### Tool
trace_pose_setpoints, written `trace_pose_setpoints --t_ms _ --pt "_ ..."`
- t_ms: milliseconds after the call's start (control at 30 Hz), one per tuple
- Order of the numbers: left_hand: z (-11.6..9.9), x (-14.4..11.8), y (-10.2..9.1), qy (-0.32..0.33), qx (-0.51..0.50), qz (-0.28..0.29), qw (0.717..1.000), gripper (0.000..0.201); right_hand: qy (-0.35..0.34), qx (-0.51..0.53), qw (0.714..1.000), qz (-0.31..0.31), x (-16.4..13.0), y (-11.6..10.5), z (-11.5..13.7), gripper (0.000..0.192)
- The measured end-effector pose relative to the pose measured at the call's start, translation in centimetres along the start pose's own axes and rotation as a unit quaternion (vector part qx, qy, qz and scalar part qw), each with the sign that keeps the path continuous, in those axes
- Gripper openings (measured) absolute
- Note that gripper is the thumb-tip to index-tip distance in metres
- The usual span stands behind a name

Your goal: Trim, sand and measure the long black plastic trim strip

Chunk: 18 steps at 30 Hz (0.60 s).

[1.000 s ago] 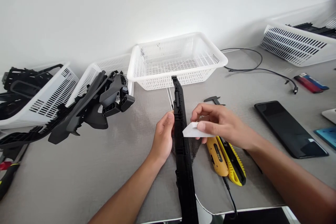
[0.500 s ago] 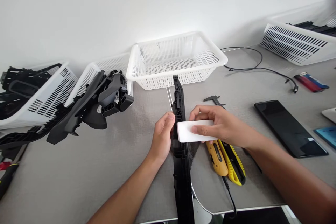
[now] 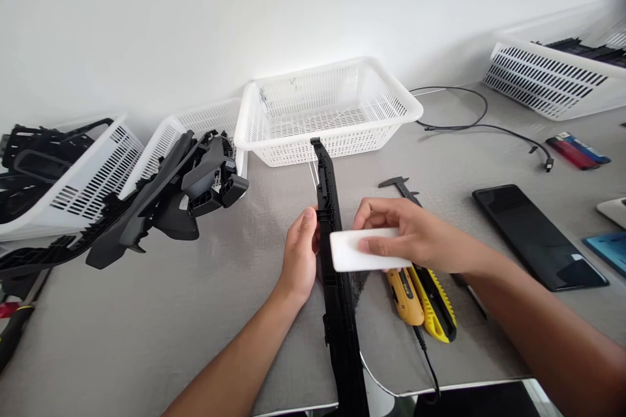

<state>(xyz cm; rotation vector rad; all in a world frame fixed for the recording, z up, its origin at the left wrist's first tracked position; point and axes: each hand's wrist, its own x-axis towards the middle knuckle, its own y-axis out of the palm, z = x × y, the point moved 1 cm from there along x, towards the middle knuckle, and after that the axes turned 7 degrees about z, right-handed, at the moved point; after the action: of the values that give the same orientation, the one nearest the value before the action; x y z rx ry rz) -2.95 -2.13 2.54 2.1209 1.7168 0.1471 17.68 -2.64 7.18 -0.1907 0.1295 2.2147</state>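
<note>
A long black plastic strip (image 3: 338, 313) stands on its edge, running from the table's front edge toward the white basket (image 3: 397, 118). My left hand (image 3: 299, 259) grips the strip from its left side at mid-length. My right hand (image 3: 415, 234) holds a flat white block (image 3: 348, 253) against the strip's right side and top edge, fingers pressed on the block.
Two yellow utility knives (image 3: 423, 296) and a caliper (image 3: 398, 185) lie right of the strip. A black phone (image 3: 535, 234) and cable (image 3: 489, 127) sit farther right. At the left, white baskets (image 3: 88, 172) hold black plastic parts (image 3: 166, 199). Another basket (image 3: 548, 78) stands far right.
My right hand has turned the white block flat and moved it left onto the strip. The strip's far end has shifted slightly left. My left hand keeps its hold.
</note>
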Motion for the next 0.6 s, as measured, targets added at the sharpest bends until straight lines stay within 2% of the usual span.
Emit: trace_pose_setpoints --t_ms 100,233,300,367,500,567,600 --pt "0.17 0.05 -0.13 0.001 -0.015 -0.011 1.000 0.062 0.008 0.015 0.999 -0.031 0.01 -0.04 0.10 0.043" --pt "0.03 0.06 -0.04 -0.007 -0.011 -0.002 1.000 0.063 0.013 -0.006 0.997 0.076 -0.06 0.39 0.15 0.037" --pt "-0.12 0.05 0.05 -0.008 -0.008 -0.002 1.000 0.063 0.020 -0.008 0.995 0.096 -0.13 0.47 0.11 0.034" --pt "-0.20 0.03 0.11 -0.003 -0.009 -0.007 1.000 0.063 0.018 -0.002 0.997 0.073 -0.14 0.38 0.07 0.034" --pt "-0.14 -0.03 0.12 0.002 -0.013 -0.005 1.000 0.061 0.001 0.004 0.999 -0.038 0.01 0.03 0.06 0.041" --pt "-0.11 -0.04 0.12 0.003 -0.014 -0.003 1.000 0.060 -0.007 0.005 0.999 -0.052 0.06 0.03 0.05 0.041" --pt "-0.11 -0.04 0.11 0.004 -0.015 -0.004 1.000 0.060 -0.007 0.003 0.999 -0.035 0.06 0.10 0.05 0.040"
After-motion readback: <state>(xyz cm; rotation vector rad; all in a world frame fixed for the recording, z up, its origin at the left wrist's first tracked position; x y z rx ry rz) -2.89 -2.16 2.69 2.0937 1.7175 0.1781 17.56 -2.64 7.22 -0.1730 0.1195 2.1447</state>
